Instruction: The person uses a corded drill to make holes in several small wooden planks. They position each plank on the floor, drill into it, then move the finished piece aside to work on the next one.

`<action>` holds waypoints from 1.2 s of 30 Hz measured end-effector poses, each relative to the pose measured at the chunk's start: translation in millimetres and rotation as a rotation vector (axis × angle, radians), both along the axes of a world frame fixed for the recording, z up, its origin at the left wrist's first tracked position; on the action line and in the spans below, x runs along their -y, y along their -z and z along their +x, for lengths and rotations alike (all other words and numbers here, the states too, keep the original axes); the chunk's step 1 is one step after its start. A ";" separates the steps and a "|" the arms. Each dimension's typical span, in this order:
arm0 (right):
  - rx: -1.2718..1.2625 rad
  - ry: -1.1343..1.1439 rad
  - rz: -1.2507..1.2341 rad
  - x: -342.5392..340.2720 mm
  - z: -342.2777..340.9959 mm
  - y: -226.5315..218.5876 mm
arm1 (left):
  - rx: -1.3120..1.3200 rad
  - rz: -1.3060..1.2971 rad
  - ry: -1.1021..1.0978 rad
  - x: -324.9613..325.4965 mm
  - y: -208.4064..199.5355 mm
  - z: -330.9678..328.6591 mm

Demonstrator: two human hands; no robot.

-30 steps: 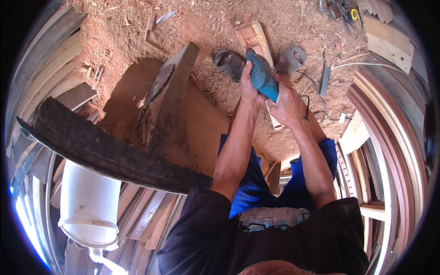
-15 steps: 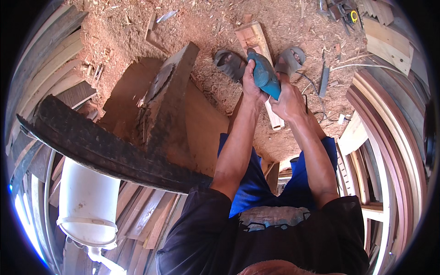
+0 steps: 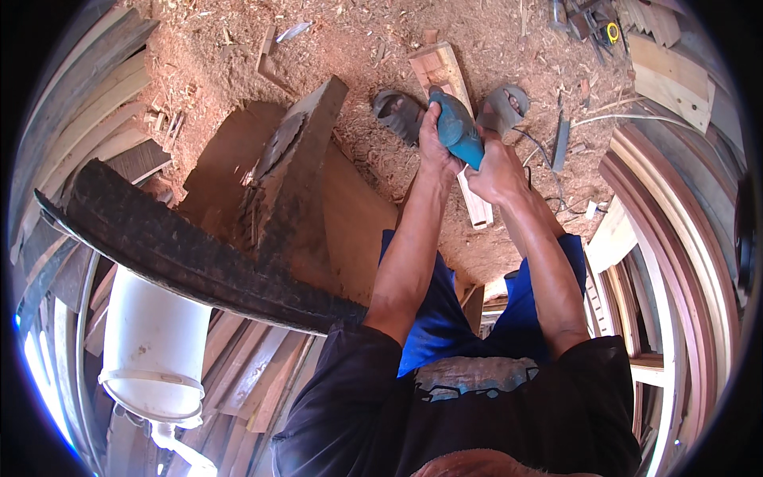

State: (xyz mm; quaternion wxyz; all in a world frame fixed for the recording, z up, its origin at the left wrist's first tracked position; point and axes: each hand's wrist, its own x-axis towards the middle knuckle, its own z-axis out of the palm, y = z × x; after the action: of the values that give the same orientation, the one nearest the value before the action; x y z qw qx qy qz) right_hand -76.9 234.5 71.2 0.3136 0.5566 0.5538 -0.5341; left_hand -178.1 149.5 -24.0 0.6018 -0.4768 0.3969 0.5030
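Both my hands are closed round a teal power tool (image 3: 459, 129), whose exact kind I cannot make out. My left hand (image 3: 435, 143) wraps its left side near the front, with the thumb on top. At the rear end, on the right, my right hand (image 3: 498, 169) grips the body. The tool's dark front end points away from me and sits over a light wooden board (image 3: 437, 65). That board lies lengthwise on the shavings-covered ground between my two sandalled feet. The contact between tool and board is hidden beneath the tool and hands.
To my left stands a large brown wooden piece with a dark curved edge (image 3: 199, 254), and below it a white bucket (image 3: 153, 342). Curved wooden frames (image 3: 675, 230) lean at right. A dark cord (image 3: 548, 159) runs beside my right foot. A yellow tape measure (image 3: 611, 32) lies far right.
Hardly anything differs. The whole view has shifted slightly, while both hands stay on the power tool over the board.
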 end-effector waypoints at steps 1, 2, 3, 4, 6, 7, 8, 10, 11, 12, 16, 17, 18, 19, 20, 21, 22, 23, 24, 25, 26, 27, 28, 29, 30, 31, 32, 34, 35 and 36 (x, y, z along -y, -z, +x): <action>-0.002 0.001 0.000 -0.9 -0.6 -0.9 | 0.011 0.001 -0.002 0.2 -0.3 -0.8; -0.003 0.002 0.000 -1.3 -1.1 -1.5 | -0.004 0.000 0.008 -0.1 -0.3 -0.9; -0.005 0.010 -0.004 -0.9 -1.0 -1.2 | -0.019 -0.001 0.018 -0.7 0.0 -0.7; -0.006 0.017 -0.007 -0.4 -0.2 0.3 | -0.033 -0.002 0.028 -2.0 0.4 -0.2; 0.001 0.034 -0.017 2.6 3.3 5.2 | -0.027 -0.004 0.039 -3.8 0.8 0.6; 0.006 0.041 -0.028 4.6 4.0 7.6 | -0.027 -0.007 0.042 -2.5 1.7 0.7; 0.011 0.049 -0.038 6.1 4.6 8.9 | -0.035 0.004 0.044 -2.1 3.3 1.2; -0.012 0.079 -0.027 4.2 4.9 6.5 | -0.051 0.025 0.048 -3.3 5.5 3.1; -0.023 0.095 -0.022 1.6 4.0 4.4 | -0.054 0.000 0.051 -3.7 5.0 3.8; -0.024 0.097 -0.036 -0.7 3.0 3.0 | -0.057 -0.024 0.053 -4.3 4.6 4.6; -0.022 0.112 -0.070 -4.6 4.2 3.5 | -0.077 -0.039 0.087 -8.2 4.2 6.7; -0.021 0.116 -0.073 -3.9 5.6 4.9 | -0.077 -0.022 0.090 -7.0 5.6 7.2; -0.010 0.106 -0.074 -1.9 7.1 7.3 | -0.077 -0.004 0.094 -5.8 6.9 7.2; 0.003 0.097 -0.075 0.8 8.8 10.1 | -0.076 0.013 0.099 -7.2 5.7 7.0; 0.016 0.089 -0.077 3.0 10.1 11.9 | -0.077 -0.006 0.100 -9.0 4.5 7.2; -0.005 0.100 -0.050 4.4 11.4 13.0 | -0.079 -0.025 0.101 -11.0 3.4 7.8; -0.027 0.109 -0.024 5.5 11.3 13.3 | -0.081 -0.045 0.101 -11.4 2.8 7.6; -0.049 0.119 0.001 5.8 10.8 13.1 | -0.082 -0.044 0.102 -11.5 2.4 7.1; -0.049 0.130 -0.008 5.0 10.1 12.5 | -0.083 -0.042 0.102 -11.8 2.0 6.5; -0.048 0.140 -0.016 1.5 8.3 10.0 | -0.083 -0.040 0.101 -11.5 2.6 6.7; -0.048 0.150 -0.024 -0.4 7.3 8.6 | -0.080 -0.041 0.102 -11.5 3.6 6.6; -0.045 0.147 -0.041 -0.5 7.5 9.5 | -0.077 -0.042 0.102 -11.5 4.8 6.0; -0.042 0.145 -0.056 -1.2 7.7 11.3 | -0.074 -0.041 0.103 -11.6 6.5 5.6; -0.040 0.143 -0.071 -1.4 7.7 12.4 | -0.083 -0.038 0.108 -11.3 7.6 5.4; -0.048 0.146 -0.048 -0.8 7.5 12.6 | -0.093 -0.036 0.112 -10.7 8.7 5.0; -0.056 0.148 -0.026 0.4 7.6 12.8 | -0.102 -0.035 0.116 -10.5 8.9 4.8; -0.065 0.150 -0.004 0.8 7.5 12.8 | -0.093 -0.034 0.108 -10.4 9.2 4.7; 0.003 0.109 -0.069 -1.6 3.1 15.7 | -0.075 -0.032 0.093 -10.8 8.4 3.4; 0.038 0.090 -0.103 -2.2 1.7 17.0 | -0.059 -0.055 0.093 -11.4 7.6 1.9; 0.051 0.086 -0.090 -0.5 2.4 17.0 | -0.043 -0.077 0.092 -12.0 6.9 0.2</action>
State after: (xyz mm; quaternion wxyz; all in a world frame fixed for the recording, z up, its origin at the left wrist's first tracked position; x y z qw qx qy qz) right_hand -74.5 234.9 54.2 0.3290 0.5786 0.4966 -0.5571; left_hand -177.9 161.4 -30.9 0.5968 -0.4701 0.4503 0.4692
